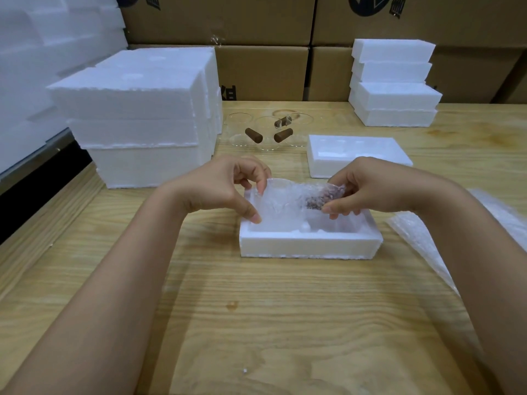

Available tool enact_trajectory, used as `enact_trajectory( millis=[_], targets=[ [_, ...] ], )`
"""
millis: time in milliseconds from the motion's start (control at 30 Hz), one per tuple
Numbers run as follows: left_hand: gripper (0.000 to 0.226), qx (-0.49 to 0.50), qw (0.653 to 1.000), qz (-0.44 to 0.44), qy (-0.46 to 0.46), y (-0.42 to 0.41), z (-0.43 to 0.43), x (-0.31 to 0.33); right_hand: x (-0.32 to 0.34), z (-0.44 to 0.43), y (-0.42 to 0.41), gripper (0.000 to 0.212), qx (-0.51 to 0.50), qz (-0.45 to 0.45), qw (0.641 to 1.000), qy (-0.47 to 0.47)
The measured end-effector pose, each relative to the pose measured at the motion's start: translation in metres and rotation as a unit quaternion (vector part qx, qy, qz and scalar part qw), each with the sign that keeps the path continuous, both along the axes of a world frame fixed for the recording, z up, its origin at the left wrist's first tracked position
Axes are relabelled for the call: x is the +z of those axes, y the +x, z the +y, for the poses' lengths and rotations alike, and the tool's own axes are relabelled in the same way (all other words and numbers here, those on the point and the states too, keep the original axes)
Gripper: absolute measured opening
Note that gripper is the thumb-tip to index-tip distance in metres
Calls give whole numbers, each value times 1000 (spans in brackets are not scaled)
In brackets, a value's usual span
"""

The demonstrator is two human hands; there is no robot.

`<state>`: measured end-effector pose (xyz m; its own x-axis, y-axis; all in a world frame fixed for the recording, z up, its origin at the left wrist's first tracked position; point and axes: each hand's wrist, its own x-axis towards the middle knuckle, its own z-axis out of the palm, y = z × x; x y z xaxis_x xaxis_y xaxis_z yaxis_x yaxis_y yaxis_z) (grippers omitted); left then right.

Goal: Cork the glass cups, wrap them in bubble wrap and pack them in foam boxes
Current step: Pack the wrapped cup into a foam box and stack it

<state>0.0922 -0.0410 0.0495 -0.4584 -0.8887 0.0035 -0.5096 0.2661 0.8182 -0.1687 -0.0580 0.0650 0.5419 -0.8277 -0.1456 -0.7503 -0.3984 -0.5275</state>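
Together, hands (285, 192) pinching wrapped cup (296, 199), over foam box (310, 243)

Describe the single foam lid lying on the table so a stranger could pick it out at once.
On the wooden table, find the open foam box in the middle. Just behind its right end lies the foam lid. Unlike the left foam stack and the right foam stack, it is one low slab lying alone, recesses facing up.
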Motion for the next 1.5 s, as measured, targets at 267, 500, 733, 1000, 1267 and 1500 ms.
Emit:
enact_trajectory(
  millis=[267, 500, 733, 1000, 1267, 1500],
  targets=[
    [37, -8, 997, -65, -35, -3, -3, 1, -1, 1, 3, 14, -5, 22, 999, -26],
    [34, -15, 998, -63, -17, 1, -4, 3, 4, 4, 2, 26, -9, 22, 999, -23],
    [97, -42, 993, 42, 101, 16, -1, 4, 24, -2, -21, 35, -115, -95, 983, -108],
    [109, -44, 988, -11, 146, 15, -6, -14, -29, -61, -4, 37, -160, 89, 965, -189],
    [95, -23, 988, 58, 141, 16, -9, -23, -22, -51, -10, 25, -165, 6, 942, -291],
    [82, 69, 972, 215, 70, 8, -11, -29, 19, 6, 13, 24, -78, -471, 835, -274]
  ],
)
